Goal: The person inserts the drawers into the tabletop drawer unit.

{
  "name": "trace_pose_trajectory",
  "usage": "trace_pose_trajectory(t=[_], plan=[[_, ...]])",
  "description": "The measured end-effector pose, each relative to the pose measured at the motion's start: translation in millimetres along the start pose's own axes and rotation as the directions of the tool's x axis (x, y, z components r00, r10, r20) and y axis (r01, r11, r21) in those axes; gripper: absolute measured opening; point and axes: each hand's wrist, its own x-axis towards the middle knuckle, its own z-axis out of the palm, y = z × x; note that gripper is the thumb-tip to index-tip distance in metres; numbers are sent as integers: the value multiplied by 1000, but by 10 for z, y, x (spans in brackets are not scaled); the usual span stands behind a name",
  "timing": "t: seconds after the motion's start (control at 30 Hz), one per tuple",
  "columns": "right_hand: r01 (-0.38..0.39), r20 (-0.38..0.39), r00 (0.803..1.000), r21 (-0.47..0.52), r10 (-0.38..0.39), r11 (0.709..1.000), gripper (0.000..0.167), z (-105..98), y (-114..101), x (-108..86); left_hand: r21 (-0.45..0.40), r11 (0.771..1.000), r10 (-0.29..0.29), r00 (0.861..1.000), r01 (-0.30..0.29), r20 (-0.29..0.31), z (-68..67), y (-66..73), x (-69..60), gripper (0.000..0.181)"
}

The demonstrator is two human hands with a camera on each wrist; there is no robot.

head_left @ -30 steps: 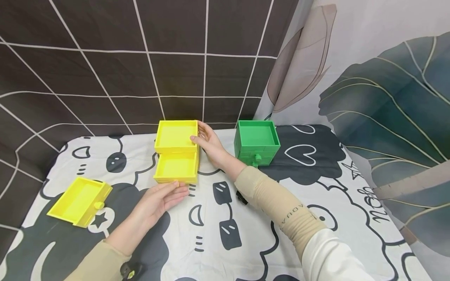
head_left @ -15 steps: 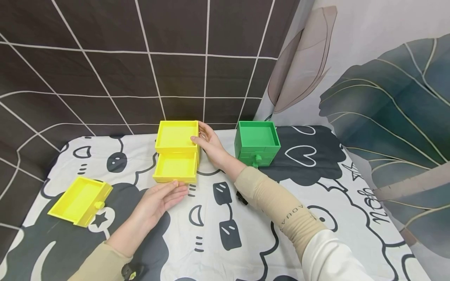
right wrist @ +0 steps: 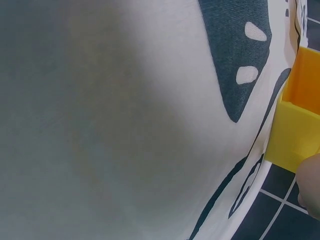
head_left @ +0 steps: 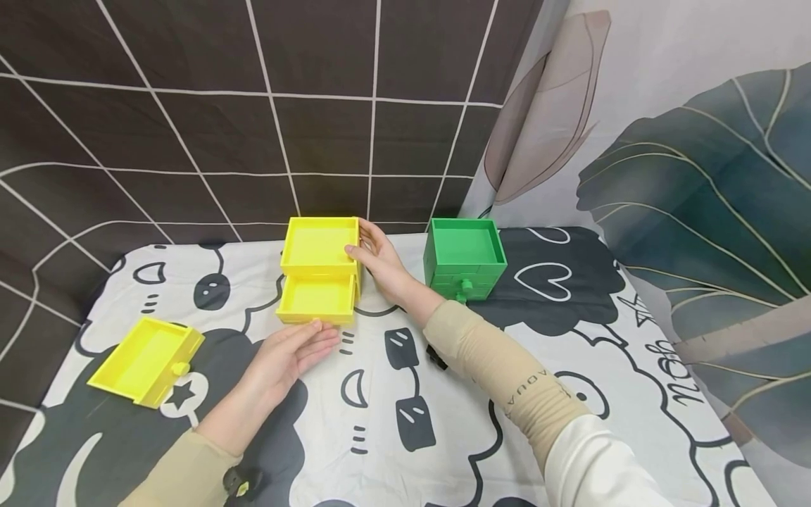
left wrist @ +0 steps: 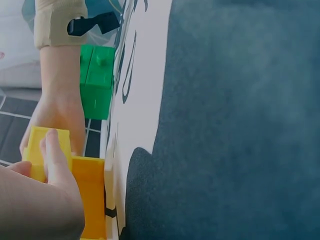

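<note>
Yel. cabinet (head_left: 319, 241), tray-topped, stands upright just ahead of L hand (head_left: 288, 355); R hand (head_left: 381, 269) grips its side. Yel. upper drawer (head_left: 317, 297) is partly out, front touching L hand.

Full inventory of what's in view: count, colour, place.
drawer unit: 1, yellow, centre, near dark backdrop
open drawer: 1, yellow, partly pulled from that unit
loose drawer: 1, yellow, far left, on the cloth
second unit: 1, green, right of the yellow unit
cloth: 1, black-and-white print, under everything
dark backdrop: 1, dark with white grid, behind
leaf-print backdrop: 1, pale and blue-green, right
left hand: 1, at the open drawer's front
right hand: 1, gripping yellow unit's right side
sleeves: 2, beige, right also white
</note>
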Motion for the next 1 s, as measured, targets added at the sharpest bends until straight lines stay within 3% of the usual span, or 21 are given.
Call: trace_pose_trajectory(t=[0.2, 1.0], plan=[[-1, -2, 1000, -10, 1, 1000, 71, -7, 7, 4, 23, 1000, 10, 1000, -9, 0, 29, 24, 49, 46], [8, 2, 1000, -14, -8, 1000, 71, -3, 10, 8, -31, 999, 15, 1000, -16, -7, 100, 197, 301, 48]])
